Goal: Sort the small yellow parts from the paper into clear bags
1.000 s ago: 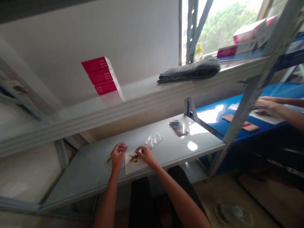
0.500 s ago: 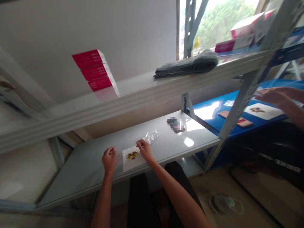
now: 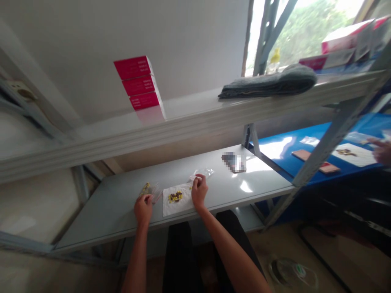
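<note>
Several small yellow and dark brown pieces [image 3: 175, 197] lie in a pile on a white sheet [image 3: 171, 209] on the grey table. My left hand [image 3: 143, 207] is left of the sheet, its fingers pinched on the edge of a clear plastic bag [image 3: 156, 193]; a few yellow pieces [image 3: 146, 186] show at the bag's far left part. Over the right edge of the sheet, my right hand [image 3: 199, 190] has its fingers closed, and what they hold, if anything, is too small to name. Behind it lies another clear bag [image 3: 206, 172].
A blurred-out object [image 3: 234, 162] lies at the right of the grey table [image 3: 116, 203]. Above, a shelf holds red boxes [image 3: 140, 87] and a folded grey cloth [image 3: 269, 84]. At the right, a person's hand [image 3: 381, 150] is over a blue table [image 3: 275, 156] with a white sheet.
The view has shifted, so the shelf items appear further right. My right hand has closed its fingers at the sheet's right edge. The bag by my left hand now shows yellow pieces.
</note>
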Motion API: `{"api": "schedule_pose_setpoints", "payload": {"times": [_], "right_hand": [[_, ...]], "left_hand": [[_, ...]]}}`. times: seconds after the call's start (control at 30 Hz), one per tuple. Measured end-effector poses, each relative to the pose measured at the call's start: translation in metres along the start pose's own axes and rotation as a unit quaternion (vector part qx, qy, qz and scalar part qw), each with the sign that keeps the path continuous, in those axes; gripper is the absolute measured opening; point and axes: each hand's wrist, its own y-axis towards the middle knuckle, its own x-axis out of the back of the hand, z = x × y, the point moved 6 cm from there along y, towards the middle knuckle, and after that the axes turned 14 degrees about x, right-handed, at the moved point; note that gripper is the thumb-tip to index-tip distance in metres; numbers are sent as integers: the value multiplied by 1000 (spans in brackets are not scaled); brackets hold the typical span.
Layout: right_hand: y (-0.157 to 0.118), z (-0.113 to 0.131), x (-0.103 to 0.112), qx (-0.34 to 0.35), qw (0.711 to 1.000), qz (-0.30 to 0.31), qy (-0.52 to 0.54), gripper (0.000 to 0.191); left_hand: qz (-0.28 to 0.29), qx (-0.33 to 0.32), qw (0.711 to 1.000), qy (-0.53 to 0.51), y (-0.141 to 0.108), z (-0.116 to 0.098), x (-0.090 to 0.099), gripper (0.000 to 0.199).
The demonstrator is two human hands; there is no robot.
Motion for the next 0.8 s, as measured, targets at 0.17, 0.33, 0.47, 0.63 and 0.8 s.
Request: {"api": "schedule_pose_setpoints", "payload": {"times": [0.17,0.33,0.47,0.63,0.8], "right_hand": [[-37,31,-33,140,972,186,13,26],[-73,54,-57,212,931,295,38,23],[-68,49,-58,172,938,300,10,23],[-71,60,-66,195,905,376,46,23],[-70,57,-71,137,902,396,101,20]], "left_hand": [[-51,-9,998,-33,-2,-3,6,34],[-55,-1,998,-6,4,-7,9,27],[-132,22,990,-47,-1,-4,27,27],[-159,16,978,-133,-28,-11,36,31],[-57,-80,974,-205,-50,-41,27,23]]}}
